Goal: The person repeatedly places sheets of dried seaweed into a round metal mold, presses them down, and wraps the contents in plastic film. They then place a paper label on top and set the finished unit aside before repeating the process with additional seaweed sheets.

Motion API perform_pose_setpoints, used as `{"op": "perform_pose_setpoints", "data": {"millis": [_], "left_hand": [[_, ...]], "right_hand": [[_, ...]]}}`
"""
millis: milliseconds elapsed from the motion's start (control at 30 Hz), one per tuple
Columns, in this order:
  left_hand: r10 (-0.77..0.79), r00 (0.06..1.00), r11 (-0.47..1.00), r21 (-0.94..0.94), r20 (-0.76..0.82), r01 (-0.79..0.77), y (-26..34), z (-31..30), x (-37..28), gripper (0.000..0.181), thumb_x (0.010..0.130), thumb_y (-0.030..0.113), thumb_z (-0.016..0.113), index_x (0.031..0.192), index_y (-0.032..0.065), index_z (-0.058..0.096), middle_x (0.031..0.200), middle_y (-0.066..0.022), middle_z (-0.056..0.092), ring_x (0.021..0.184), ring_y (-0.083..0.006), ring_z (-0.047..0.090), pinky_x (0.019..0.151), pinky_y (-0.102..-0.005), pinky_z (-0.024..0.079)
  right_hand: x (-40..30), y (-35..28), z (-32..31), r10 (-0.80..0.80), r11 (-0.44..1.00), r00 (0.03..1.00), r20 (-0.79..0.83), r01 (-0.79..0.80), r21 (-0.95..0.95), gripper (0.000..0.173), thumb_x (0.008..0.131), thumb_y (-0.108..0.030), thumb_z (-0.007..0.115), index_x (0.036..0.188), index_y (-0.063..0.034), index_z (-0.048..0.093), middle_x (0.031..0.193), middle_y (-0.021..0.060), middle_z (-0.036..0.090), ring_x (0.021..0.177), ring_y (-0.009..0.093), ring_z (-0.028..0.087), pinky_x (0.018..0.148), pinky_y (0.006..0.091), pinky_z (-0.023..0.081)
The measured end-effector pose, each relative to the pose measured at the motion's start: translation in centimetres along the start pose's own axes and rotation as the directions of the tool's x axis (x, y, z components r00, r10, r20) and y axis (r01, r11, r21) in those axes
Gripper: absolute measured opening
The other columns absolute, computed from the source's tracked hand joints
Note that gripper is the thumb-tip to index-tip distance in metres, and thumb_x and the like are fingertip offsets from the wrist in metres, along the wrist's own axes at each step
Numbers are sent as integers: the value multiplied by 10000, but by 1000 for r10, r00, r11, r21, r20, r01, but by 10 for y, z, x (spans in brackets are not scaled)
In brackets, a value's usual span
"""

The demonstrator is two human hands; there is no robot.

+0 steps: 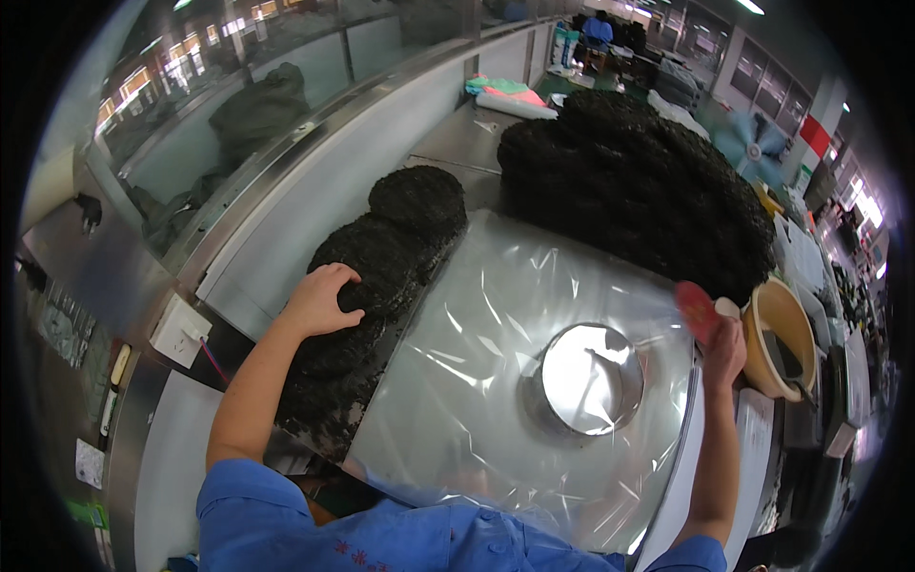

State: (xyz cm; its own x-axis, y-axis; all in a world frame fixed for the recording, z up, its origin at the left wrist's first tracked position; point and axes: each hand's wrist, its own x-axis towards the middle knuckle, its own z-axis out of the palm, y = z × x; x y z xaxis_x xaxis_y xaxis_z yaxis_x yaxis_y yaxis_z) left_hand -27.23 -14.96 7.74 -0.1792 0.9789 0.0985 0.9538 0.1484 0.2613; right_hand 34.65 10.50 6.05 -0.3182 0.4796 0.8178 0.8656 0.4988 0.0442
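Note:
My left hand (322,304) rests at a row of rounded, dark, fibrous cakes (382,247), its thumb and fingers apart. The material looks like seaweed, though I cannot be sure. In my right hand (725,354) is a red, flat, rounded paddle (695,312), slightly blurred. A pale round piece (727,308) shows beside it; whether I hold that too is unclear. Between my hands, clear plastic sheeting (443,379) covers a flat board. On the sheeting stands a shiny round metal ring (592,379), to the left of my right hand.
A large mound of the same dark material (629,193) rises behind the sheeting. A yellow plastic basin (775,322) stands right of my right hand. White panels (343,168) and glass run along the left. Farther back are a blue fan (752,149) and a seated person (597,30).

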Motion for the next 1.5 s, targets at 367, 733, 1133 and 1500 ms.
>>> {"op": "perform_pose_setpoints", "data": {"millis": [367, 733, 1133, 1500], "left_hand": [[77, 945, 986, -114, -318, -118, 3, 18, -4, 311, 914, 174, 629, 1185, 22, 630, 1198, -159, 653, 1121, -366, 617, 920, -403, 507], [-192, 963, -218, -949, -189, -229, 183, 28, 39, 473, 1078, 365, 466, 1385, 6, 496, 1325, -88, 604, 1189, -202, 585, 1020, -359, 460], [80, 994, -316, -943, 78, 100, 311, 92, 11, 553, 1090, 465, 333, 1487, 80, 349, 1436, -119, 516, 1286, -247, 543, 1048, -433, 469], [96, 990, -274, -953, 106, 129, 329, 95, -17, 542, 1085, 488, 309, 1431, 72, 343, 1393, -127, 531, 1232, -252, 587, 981, -425, 533]], "right_hand": [[-104, -128, -79, -155, 914, 886, 436, -38, 403, 295, 882, -199, 685, 1140, -68, 626, 1252, 108, 627, 1186, 321, 594, 1042, 461, 480], [-105, -119, -79, -129, 850, 818, 560, -200, 488, 497, 963, -198, 563, 1437, -68, 494, 1498, 161, 474, 1416, 336, 412, 1211, 519, 251], [-50, -148, -95, 13, 852, 1000, 11, -16, 523, 337, 759, -72, 793, 1077, -59, 681, 1051, 102, 634, 1010, 302, 583, 882, 405, 475], [-60, -176, -79, -81, 805, 995, 57, 32, 593, 284, 694, -78, 755, 973, -46, 710, 922, 65, 655, 875, 254, 630, 762, 366, 508]]}}
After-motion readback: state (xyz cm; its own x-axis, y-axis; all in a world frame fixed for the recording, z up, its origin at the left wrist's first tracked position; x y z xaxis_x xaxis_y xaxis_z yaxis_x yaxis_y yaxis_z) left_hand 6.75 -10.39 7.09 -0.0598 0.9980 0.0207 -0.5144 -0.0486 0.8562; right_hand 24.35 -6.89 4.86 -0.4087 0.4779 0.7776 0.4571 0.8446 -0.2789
